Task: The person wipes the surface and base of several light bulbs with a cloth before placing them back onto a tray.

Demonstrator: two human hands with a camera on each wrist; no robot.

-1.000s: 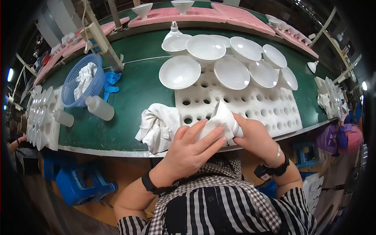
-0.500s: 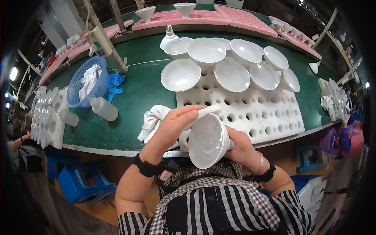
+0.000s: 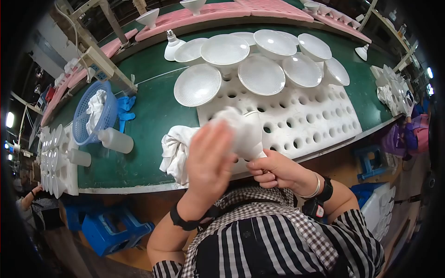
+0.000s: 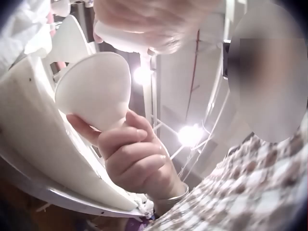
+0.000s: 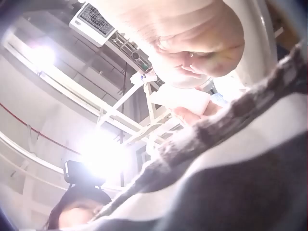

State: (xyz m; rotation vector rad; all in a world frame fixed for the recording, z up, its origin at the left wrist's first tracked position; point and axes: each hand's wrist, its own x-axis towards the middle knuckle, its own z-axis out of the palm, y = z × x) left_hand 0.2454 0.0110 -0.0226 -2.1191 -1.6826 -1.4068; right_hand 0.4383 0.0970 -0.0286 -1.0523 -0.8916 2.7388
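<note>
In the head view the right hand [image 3: 280, 173] grips the narrow neck of a white cone-shaped lamp shell [image 3: 250, 139] above the front of the foam board [image 3: 324, 127]. The left hand [image 3: 208, 160], blurred, holds a white cloth [image 3: 230, 121] against the shell's wide end. In the left wrist view the right hand [image 4: 137, 154] has its fingers curled below the shell [image 4: 98, 89], and the left hand [image 4: 159, 21] is above with the cloth [image 4: 120, 38]. The right wrist view shows the right hand [image 5: 187, 43] large and close; its fingertips are hidden.
Several white reflector lamps [image 3: 197, 85] stand at the board's back. On the green table [image 3: 143, 157] lie a crumpled cloth [image 3: 176, 150], a white bottle [image 3: 116, 140] and blue gloves [image 3: 125, 111], near a blue basket [image 3: 109, 109]. Blue stools [image 3: 111, 231] stand below.
The shell has turned from its wide face toward the wearer to facing up and away, moving slightly up. The left hand has moved over its wide end with the cloth. The head view has shifted.
</note>
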